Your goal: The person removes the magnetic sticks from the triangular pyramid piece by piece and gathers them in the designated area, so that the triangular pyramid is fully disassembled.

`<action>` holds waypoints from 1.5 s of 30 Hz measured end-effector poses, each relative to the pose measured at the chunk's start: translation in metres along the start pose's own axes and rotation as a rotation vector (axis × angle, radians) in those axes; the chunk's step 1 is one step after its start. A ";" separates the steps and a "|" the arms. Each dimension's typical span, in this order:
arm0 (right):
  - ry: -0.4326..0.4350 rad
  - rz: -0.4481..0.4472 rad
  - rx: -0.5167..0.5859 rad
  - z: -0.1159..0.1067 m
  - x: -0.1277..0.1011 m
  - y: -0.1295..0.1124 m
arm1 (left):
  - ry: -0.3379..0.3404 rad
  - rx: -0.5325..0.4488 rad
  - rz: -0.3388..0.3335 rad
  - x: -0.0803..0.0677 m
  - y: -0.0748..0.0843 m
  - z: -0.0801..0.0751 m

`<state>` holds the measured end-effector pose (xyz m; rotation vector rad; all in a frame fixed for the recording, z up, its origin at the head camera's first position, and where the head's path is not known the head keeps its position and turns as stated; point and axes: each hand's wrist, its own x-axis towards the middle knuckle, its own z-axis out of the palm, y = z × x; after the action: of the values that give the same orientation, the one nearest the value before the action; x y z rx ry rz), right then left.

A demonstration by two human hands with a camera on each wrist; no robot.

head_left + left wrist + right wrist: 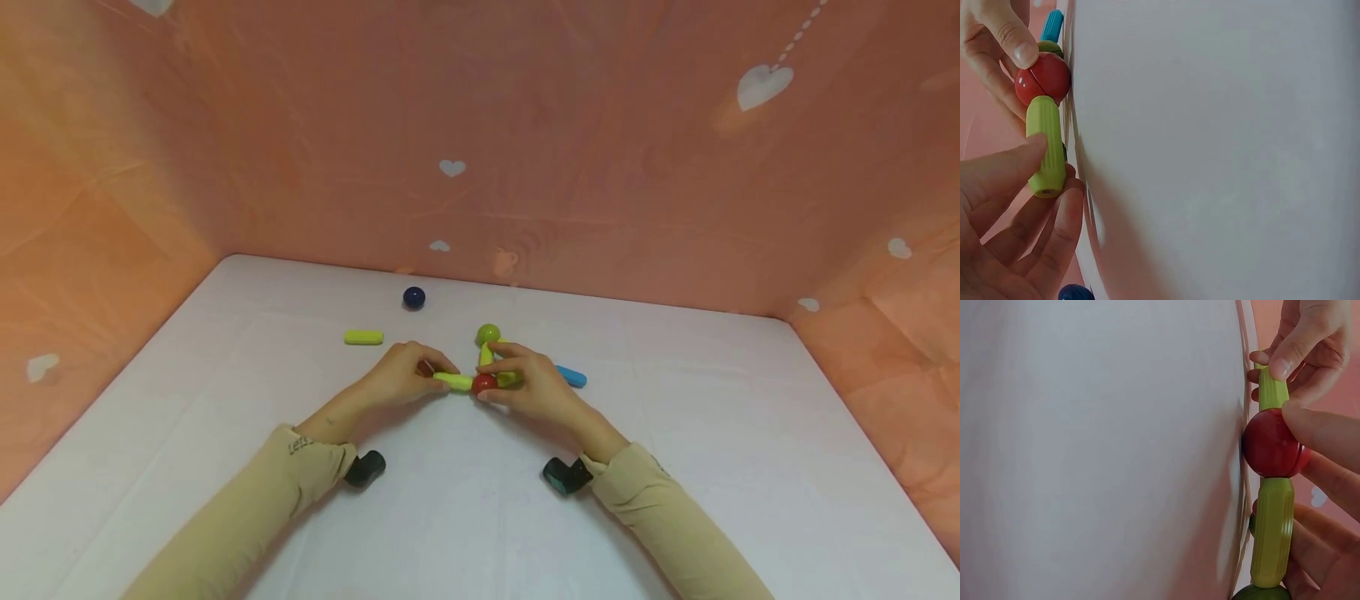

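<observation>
While it's pinched, one lime rod [1052, 137] points rightward — at the red ball [1047, 76].

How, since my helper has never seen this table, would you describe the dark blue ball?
On the white table, look near the far edge, beyond the left hand. The dark blue ball sits there, small and shiny. It stands alone, unlike the red ball, which has sticks against it.

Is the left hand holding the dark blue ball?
No, the left hand pinches a yellow-green stick, while the dark blue ball lies apart on the white table.
</observation>
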<state>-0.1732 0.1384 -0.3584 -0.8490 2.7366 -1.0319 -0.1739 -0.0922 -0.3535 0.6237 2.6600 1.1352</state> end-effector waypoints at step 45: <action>-0.017 0.019 0.046 -0.005 0.001 0.003 | 0.117 -0.024 -0.104 -0.036 -0.032 -0.046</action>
<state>-0.1763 0.1424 -0.3564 -0.8191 2.6909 -1.0740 -0.1664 -0.1572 -0.3448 0.4212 2.7350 1.2066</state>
